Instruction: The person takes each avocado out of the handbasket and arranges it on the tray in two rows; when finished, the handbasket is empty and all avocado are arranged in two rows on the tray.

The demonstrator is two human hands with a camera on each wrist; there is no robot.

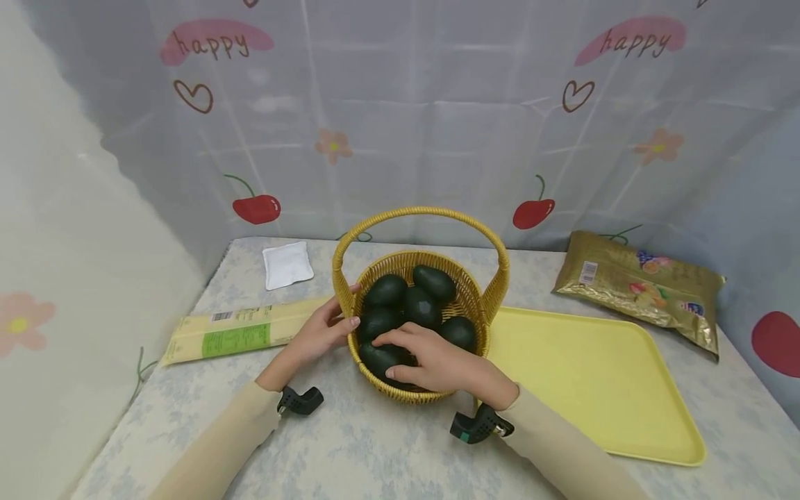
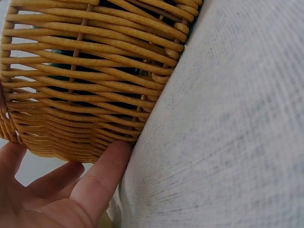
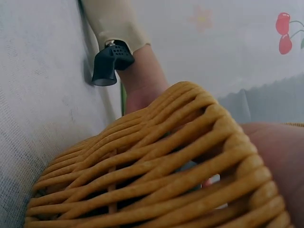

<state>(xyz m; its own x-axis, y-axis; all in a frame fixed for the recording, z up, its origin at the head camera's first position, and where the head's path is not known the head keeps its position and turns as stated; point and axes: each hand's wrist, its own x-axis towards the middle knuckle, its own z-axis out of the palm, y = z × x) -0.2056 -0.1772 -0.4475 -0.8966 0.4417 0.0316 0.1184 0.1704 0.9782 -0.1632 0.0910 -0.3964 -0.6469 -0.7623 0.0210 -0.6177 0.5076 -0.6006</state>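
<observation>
A yellow wicker basket (image 1: 412, 397) with a tall arched handle stands on the table, holding several dark green avocados (image 1: 421, 307). My left hand (image 1: 321, 332) rests against the basket's left side, thumb at the rim. In the left wrist view, the fingers (image 2: 102, 178) of that hand lie fairly straight along the outer weave. My right hand (image 1: 440, 361) reaches over the near rim and pinches the front-left avocado (image 1: 380, 358) between thumb and fingers. The right wrist view mostly shows the wicker wall (image 3: 156, 175), which hides the fingertips.
Right of the basket lies a yellow tray (image 1: 587, 382), partly behind the right forearm. A gold snack bag (image 1: 637, 288) is at the back right. To the left are a yellow-green flat package (image 1: 237, 333) and a small white packet (image 1: 287, 265). A printed curtain (image 1: 425, 139) hangs behind.
</observation>
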